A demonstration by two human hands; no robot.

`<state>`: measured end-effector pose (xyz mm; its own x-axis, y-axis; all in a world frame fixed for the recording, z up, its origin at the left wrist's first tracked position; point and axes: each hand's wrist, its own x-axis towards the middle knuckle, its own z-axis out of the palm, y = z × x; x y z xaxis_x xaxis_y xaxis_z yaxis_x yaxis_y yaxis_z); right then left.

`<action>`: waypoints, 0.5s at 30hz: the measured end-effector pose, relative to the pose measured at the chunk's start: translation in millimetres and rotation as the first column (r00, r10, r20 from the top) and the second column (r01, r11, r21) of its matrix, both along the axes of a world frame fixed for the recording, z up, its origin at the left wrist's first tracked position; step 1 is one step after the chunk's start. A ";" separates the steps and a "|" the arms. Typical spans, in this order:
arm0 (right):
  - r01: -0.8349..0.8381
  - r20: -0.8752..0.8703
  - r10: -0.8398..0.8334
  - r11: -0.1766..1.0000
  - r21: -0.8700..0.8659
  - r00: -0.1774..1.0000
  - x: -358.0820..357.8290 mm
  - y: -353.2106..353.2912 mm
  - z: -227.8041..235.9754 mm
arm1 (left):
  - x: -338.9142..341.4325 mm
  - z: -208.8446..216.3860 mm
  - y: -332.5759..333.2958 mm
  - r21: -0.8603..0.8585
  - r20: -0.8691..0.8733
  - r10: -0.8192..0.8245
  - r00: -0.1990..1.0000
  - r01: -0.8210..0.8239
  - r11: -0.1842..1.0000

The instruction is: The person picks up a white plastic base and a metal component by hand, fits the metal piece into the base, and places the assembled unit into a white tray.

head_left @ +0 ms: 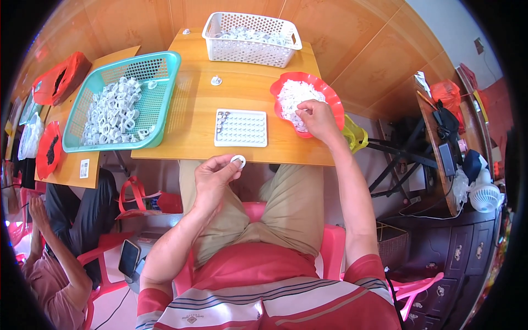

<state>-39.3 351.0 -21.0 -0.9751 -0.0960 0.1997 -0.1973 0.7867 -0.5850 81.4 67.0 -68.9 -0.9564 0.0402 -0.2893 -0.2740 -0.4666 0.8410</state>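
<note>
Just in front of the table's near edge, my left hand (212,179) pinches a small round white plastic part (238,160) with a dark spot in its middle. My right hand (319,119) is over the red scalloped bowl (334,99), which is heaped with small white pieces (297,93). Its thumb and fingertips are pressed together; whatever lies between them is too small to make out. On the table between my hands lies a white tray (241,144) with rows of small slots. Several grey metallic bits (222,118) fill its left end.
A green basket (170,82) of grey-white plastic parts stands left; a white perforated basket (250,54) holds more at the back. Two small white parts (216,81) (186,31) lie loose on the table. Another person (60,275) sits at the left. A fan (485,197) is at right.
</note>
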 end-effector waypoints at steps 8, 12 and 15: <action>0.021 0.073 -0.004 0.971 -0.238 0.997 0.3 3.3 -0.8 | 0.8 0.5 -0.1 0.007 -0.005 -0.006 1.000 0.006 1.000; 0.021 0.061 -0.005 0.965 -0.260 0.998 4.1 3.7 1.0 | 1.0 0.9 0.5 0.014 -0.010 -0.005 1.000 0.005 1.000; 0.033 0.077 -0.013 0.963 -0.266 0.997 7.8 2.2 2.5 | 1.1 -0.8 0.1 0.010 -0.009 -0.006 1.000 0.006 1.000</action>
